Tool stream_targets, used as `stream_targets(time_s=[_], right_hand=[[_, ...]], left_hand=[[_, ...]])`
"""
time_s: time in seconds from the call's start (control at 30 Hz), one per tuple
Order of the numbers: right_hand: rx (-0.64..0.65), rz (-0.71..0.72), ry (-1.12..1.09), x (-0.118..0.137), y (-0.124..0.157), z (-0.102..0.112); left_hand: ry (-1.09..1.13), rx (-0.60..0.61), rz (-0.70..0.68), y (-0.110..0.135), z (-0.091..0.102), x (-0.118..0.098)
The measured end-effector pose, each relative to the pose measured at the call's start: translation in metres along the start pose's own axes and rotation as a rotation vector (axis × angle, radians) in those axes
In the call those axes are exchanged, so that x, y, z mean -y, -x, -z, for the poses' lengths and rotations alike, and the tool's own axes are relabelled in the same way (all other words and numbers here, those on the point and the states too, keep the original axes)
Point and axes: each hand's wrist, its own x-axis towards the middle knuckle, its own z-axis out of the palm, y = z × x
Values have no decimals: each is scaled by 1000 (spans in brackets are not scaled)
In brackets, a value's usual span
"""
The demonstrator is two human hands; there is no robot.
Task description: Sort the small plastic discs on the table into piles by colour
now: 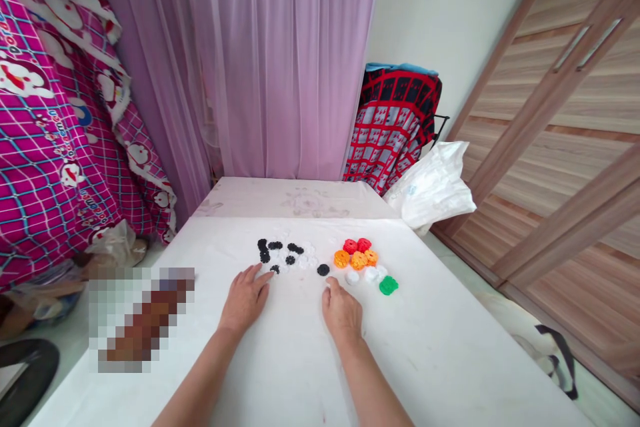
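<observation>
Small plastic flower-shaped discs lie on a white table. Several black discs mixed with white ones sit at the middle; one black disc lies apart. To the right are red discs, orange discs, white discs and a green one. My left hand rests flat, fingers stretched toward the black discs, holding nothing. My right hand lies knuckles up, fingers curled under, just below the lone black disc; anything in them is hidden.
A pink curtain hangs behind the table. Pink patterned bedding is at the left. A red checked cloth and white plastic bag stand at the back right, beside a wooden wardrobe. A blurred patch covers the table's left.
</observation>
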Motion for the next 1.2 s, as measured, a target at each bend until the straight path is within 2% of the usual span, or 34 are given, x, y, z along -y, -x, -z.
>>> stream_targets(time_s=[0.17, 0.33, 0.63, 0.8, 0.97, 1.2], right_hand=[[76, -18, 33, 7, -11, 6], [94, -36, 45, 9, -14, 8], [77, -228, 67, -17, 5, 18], [99, -145, 76, -18, 0, 18], [102, -128, 65, -16, -1, 14], [105, -31, 21, -7, -4, 11]], left_hand=[[-5, 20, -8, 1, 2, 1], [15, 23, 2, 2, 1, 1], [-5, -21, 90, 3, -1, 2], [-35, -20, 54, 4, 4, -3], [-58, -27, -15, 5, 7, -12], [-5, 23, -88, 10, -1, -47]])
